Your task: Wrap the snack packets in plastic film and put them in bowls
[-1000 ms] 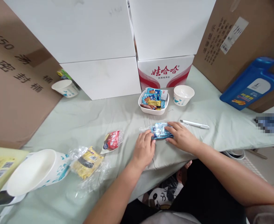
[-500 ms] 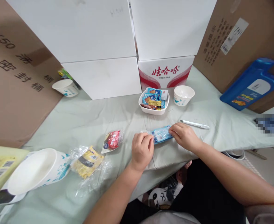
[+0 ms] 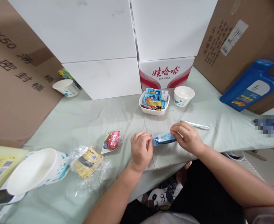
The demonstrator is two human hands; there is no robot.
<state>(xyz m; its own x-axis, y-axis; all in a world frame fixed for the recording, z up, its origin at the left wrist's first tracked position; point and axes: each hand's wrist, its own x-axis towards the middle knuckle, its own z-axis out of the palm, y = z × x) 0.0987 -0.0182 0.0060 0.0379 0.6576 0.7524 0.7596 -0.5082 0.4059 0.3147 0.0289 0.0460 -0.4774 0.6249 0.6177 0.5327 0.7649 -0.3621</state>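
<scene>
Between my two hands, near the table's front edge, is a blue snack packet (image 3: 164, 138) with clear film about it. My left hand (image 3: 141, 149) pinches its left end between thumb and fingertips. At the right end, the fingers of my right hand (image 3: 185, 137) are closed on it too. Just behind the right hand lies a white-and-silver pen-like tool (image 3: 196, 125), partly covered by the fingers. Farther back stands a white tray (image 3: 153, 112) holding several small blue, yellow and brown packets (image 3: 152, 99).
Left of my hands lie a red packet (image 3: 112, 140) and a yellow packet (image 3: 88, 161) in crumpled clear film. Paper bowls stand at the back right (image 3: 184, 96), back left (image 3: 67, 88) and near left (image 3: 38, 171). White boxes (image 3: 99, 77) and a blue bottle (image 3: 248, 85) border the table.
The blue packet has tilted and now shows a narrower side. Both hands keep hold of its ends and have shifted only slightly.
</scene>
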